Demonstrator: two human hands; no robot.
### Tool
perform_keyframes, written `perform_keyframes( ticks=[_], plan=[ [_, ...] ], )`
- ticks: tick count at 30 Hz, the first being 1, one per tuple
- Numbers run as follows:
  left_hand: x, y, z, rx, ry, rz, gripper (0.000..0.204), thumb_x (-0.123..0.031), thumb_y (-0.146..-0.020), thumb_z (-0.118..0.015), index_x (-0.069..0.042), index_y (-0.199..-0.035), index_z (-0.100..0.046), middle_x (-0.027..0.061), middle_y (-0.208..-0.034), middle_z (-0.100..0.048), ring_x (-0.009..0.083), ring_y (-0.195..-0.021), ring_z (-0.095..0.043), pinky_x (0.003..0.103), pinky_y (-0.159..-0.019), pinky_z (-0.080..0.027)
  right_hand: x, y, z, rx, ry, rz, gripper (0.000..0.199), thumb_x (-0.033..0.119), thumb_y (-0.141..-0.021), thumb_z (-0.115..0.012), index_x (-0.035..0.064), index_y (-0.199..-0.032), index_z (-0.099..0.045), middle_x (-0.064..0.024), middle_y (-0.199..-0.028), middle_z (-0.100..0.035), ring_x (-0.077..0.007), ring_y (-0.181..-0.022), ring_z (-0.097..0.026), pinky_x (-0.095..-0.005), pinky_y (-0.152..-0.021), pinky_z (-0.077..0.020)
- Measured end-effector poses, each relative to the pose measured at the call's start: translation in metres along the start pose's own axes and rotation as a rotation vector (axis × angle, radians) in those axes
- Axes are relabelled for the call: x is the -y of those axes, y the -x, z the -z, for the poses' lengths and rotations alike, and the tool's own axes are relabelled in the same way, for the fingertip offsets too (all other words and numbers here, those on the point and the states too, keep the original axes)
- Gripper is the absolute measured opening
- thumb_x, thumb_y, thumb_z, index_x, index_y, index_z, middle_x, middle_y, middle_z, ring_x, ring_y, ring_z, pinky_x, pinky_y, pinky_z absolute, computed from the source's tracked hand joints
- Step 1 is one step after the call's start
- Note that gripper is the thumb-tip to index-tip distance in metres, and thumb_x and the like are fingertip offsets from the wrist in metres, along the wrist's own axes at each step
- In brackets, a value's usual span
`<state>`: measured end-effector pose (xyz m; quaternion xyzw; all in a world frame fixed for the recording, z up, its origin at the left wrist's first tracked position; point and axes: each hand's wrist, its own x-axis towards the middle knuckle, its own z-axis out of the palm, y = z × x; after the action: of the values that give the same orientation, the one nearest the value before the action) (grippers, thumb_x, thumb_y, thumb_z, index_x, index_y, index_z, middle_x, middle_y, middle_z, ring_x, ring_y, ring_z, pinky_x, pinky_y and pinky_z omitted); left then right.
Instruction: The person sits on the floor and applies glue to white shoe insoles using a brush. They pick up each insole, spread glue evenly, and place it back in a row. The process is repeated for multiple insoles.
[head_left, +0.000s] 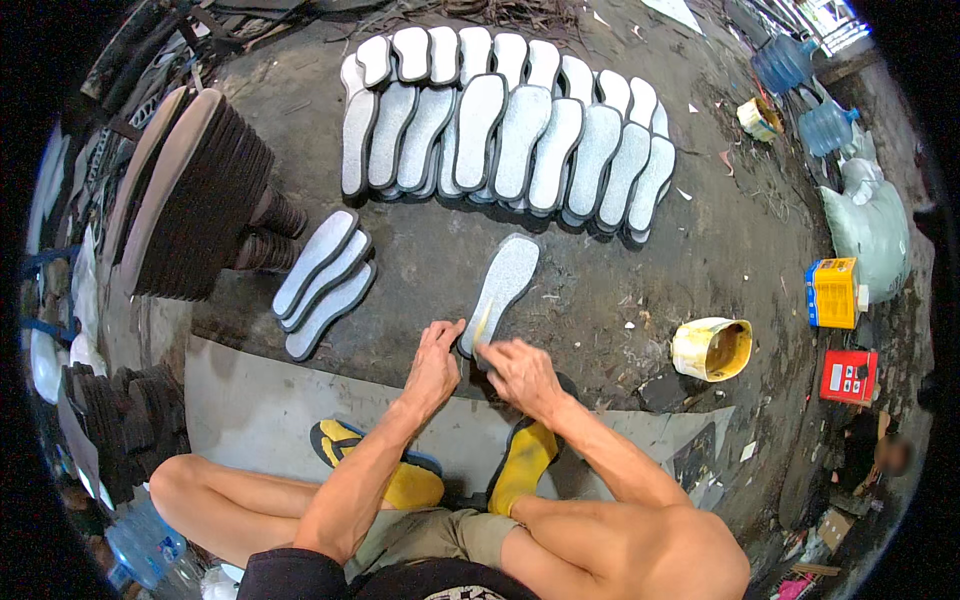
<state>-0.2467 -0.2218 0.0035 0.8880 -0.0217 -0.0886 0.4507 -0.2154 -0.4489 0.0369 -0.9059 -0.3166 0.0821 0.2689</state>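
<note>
A single light grey speckled shoe sole (506, 275) with a dark rim lies on the ground in front of me, its narrow end toward me. My left hand (435, 362) is closed at that end, fingertips gripping its left edge. Over the right side of the same end is my right hand (521, 372), its fingers curled and slightly blurred; what they hold is hidden. A yellowish streak runs along the sole beside these fingers. To the left, three similar soles (327, 275) lie overlapped like a fan.
Beyond are rows of overlapping grey soles (520, 140). Tall stacks of brown soles (200, 190) stand at left. A stained yellowish pot (711, 349) is at right, near a yellow can (833, 293) and a red box (849, 376). Grey sheeting (260, 385) lies under my feet.
</note>
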Motion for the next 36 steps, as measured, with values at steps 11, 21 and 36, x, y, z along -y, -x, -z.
perform_keyframes(
  ticks=[11,21,36],
  plan=[
    [-0.036,0.005,-0.040,-0.151,-0.128,0.127,0.079,-0.006,-0.086,-0.088,0.010,-0.153,-0.051,0.0266,-0.138,-0.054,0.0467,-0.130,-0.055,0.050,-0.114,-0.049,-0.061,-0.150,0.037,-0.262,0.178,-0.085,0.025,0.017,-0.088,-0.075,0.0078,-0.111,-0.078,-0.0198,-0.097,-0.079,-0.0433,-0.098,-0.076,-0.0574,-0.082,-0.0615],
    [-0.037,0.002,-0.035,-0.126,-0.053,0.157,0.077,-0.001,-0.087,-0.085,0.015,-0.153,-0.047,0.0275,-0.141,-0.053,0.0463,-0.134,-0.051,0.050,-0.118,-0.045,-0.077,-0.142,0.053,-0.086,0.219,-0.296,0.035,0.015,-0.093,-0.074,0.0100,-0.127,-0.076,-0.0189,-0.107,-0.080,-0.0411,-0.097,-0.078,-0.0530,-0.082,-0.0627],
    [-0.030,0.017,-0.007,-0.391,0.172,0.278,0.081,0.002,-0.088,-0.073,0.000,-0.163,-0.043,0.0233,-0.128,-0.063,0.0373,-0.115,-0.063,0.046,-0.105,-0.054,0.033,-0.034,0.093,-0.503,-0.571,-0.580,0.028,0.014,-0.103,-0.073,0.0016,-0.127,-0.079,-0.0077,-0.108,-0.082,-0.0182,-0.091,-0.074,-0.0360,-0.086,-0.0600]
  ],
)
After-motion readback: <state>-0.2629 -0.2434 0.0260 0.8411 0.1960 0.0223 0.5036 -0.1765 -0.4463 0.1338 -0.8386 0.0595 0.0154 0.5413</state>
